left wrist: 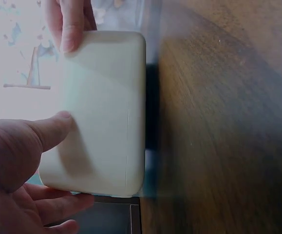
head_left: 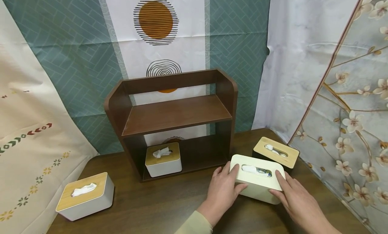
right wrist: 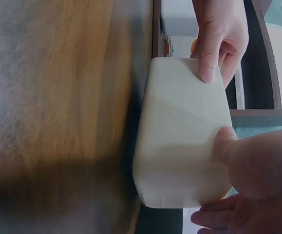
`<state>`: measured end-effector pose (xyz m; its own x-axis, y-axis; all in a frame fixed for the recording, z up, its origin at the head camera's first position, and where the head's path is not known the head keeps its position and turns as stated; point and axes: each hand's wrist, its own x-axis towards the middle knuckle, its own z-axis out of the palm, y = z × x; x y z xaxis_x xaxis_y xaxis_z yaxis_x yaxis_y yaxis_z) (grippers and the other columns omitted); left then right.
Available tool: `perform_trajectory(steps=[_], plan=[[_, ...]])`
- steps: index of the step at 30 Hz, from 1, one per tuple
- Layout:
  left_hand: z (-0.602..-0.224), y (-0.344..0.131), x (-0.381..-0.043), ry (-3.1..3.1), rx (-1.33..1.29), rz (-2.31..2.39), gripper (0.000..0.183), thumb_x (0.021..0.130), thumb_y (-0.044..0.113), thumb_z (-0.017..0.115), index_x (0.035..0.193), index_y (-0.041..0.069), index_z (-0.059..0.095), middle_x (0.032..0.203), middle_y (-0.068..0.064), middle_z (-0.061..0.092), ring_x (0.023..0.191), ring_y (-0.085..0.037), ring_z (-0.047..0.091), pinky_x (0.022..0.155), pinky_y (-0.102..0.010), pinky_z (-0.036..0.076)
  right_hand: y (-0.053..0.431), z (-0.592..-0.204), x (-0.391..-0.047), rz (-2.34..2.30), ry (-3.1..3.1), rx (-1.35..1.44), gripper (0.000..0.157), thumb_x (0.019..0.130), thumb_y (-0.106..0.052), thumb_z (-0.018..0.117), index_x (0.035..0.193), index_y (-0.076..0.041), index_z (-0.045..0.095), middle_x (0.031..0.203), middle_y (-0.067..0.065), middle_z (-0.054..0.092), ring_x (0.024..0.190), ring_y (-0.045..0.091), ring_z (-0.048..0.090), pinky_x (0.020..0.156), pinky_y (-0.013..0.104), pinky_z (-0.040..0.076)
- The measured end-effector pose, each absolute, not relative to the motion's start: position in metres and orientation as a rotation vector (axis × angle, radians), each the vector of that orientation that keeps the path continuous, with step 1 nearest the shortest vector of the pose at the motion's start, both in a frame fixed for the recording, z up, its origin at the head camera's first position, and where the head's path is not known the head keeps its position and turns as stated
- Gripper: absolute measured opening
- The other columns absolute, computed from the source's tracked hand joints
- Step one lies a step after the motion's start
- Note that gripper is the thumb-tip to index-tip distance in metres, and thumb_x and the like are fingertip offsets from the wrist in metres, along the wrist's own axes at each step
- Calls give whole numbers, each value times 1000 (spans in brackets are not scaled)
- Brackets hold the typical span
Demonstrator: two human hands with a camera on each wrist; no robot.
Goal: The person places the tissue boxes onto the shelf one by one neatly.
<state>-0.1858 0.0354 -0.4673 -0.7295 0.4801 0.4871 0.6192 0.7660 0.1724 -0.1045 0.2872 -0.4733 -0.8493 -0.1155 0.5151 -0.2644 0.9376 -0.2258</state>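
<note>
A cream tissue box [head_left: 257, 190] with an oval slot in its lid is between my two hands at the right of the table. My left hand [head_left: 222, 188] grips its left end, thumb on the front face and fingers around the side. At the opposite end my right hand [head_left: 297, 197] holds it the same way. Both wrist views show the plain front face of the cream tissue box [left wrist: 102, 112], with a thumb pressed on it from each end. White tissue shows inside the slot, and the underside is hidden.
A brown two-tier shelf [head_left: 179, 114] stands at the back. On its lower tier sits a white tissue box with wooden lid [head_left: 163, 165]. A similar white box [head_left: 91, 203] is at the left, and a black wooden-lidded box [head_left: 276, 151] sits behind the cream one. Fabric hangs around the table.
</note>
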Motion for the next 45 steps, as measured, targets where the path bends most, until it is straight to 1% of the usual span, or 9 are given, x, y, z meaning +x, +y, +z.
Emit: perform_trajectory(steps=[8,17,24,31,37,45], plan=[[-467,21,-179,-2504,-774,-472,69,92,50,89,145,9,70,145,-21,69,122,-28,75,108,-48,55,276,-471,-111,408,-2594,310,67,98,-28,86,151,5,62,146,44,58,121,66,63,85,76,55],[-463,5,-174,-2489,-711,-486,71,89,50,92,143,8,71,144,-21,70,121,-29,76,106,-49,56,263,-467,-117,439,-2534,387,68,94,-25,89,150,3,64,143,40,62,123,61,66,90,72,56],[-462,-9,-170,-2495,-670,-495,70,90,49,92,142,7,71,143,-24,70,118,-30,77,105,-51,56,251,-466,-122,458,-2562,396,67,95,-29,88,151,1,64,147,38,61,126,58,65,92,70,56],[-458,-25,-169,-2509,-616,-519,69,91,46,92,143,6,71,145,-25,68,119,-31,76,106,-53,56,237,-460,-131,456,-2498,471,69,92,-27,90,149,1,66,147,34,63,126,52,68,89,66,59],[-457,-38,-167,-2519,-575,-525,67,92,43,92,143,6,71,146,-26,67,119,-32,76,107,-54,55,224,-453,-136,484,-2578,470,69,94,-29,88,152,-1,64,152,33,60,128,52,67,91,65,59],[-452,-54,-166,-2524,-517,-551,66,92,40,92,144,5,70,147,-29,65,123,-35,74,109,-57,54,208,-447,-146,525,-2570,512,68,97,-28,86,155,-2,62,156,28,59,124,51,69,89,65,59]])
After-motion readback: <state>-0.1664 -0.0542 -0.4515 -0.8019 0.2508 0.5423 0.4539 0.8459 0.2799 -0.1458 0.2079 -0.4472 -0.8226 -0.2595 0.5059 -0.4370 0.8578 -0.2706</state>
